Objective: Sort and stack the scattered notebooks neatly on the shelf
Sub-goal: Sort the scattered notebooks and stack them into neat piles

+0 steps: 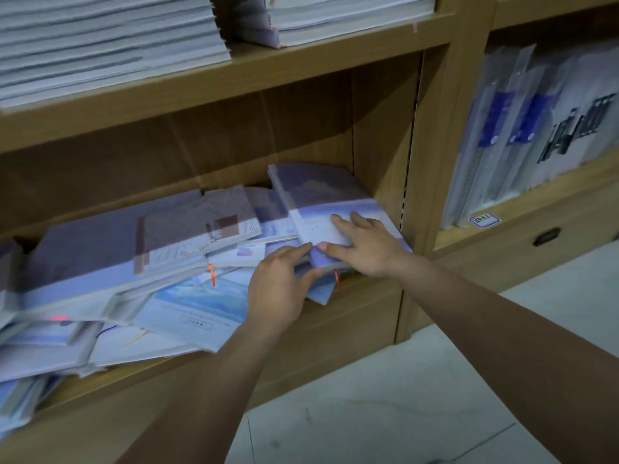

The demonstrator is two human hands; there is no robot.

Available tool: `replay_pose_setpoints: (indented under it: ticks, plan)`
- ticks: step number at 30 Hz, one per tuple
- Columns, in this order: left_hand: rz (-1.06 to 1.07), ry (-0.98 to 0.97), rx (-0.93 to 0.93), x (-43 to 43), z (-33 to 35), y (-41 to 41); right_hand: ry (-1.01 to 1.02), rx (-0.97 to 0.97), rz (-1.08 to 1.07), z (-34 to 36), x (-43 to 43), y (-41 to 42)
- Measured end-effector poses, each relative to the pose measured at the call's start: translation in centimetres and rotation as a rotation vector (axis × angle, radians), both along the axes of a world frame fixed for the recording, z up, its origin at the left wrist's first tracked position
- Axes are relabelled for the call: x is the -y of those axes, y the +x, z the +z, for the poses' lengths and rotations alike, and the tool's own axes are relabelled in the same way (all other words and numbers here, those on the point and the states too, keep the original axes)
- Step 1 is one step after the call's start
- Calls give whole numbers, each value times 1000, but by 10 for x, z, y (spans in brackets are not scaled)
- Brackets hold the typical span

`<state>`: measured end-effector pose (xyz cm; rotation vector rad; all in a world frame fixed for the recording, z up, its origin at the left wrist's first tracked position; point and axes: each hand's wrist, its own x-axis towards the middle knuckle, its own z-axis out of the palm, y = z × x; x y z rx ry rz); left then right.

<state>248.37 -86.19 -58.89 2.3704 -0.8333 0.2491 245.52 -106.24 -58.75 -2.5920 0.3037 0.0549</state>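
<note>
Many notebooks (pixel 187 249) — cluttered wooden shelf (pixel 335 309)

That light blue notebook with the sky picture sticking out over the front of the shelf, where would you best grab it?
Take the light blue notebook by its front corner, which juts past the shelf edge, coming from the front. That corner is bare above and seems free underneath, so thumb and fingers could likely pinch it. Its back half lies buried under other notebooks, so slide it out toward you rather than lifting.

Two hands (pixel 281 289) (pixel 365 246), many scattered notebooks (pixel 197 306), uncountable.
</note>
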Motion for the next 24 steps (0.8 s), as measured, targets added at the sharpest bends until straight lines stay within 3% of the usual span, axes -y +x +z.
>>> replay_pose_setpoints:
  ticks: [4, 8, 12, 24]
  plan:
    - [12, 16, -43, -27, 1, 3, 139, 18, 8, -13, 5, 2]
    - [51, 41, -23, -63, 10, 7, 100, 20, 5, -5, -6, 8]
    - [72, 88, 5, -106, 23, 8, -76, 167, 73, 11, -31, 2]
    - [356, 185, 121, -277, 46, -13, -80, 244, 194, 50, -179, -6]
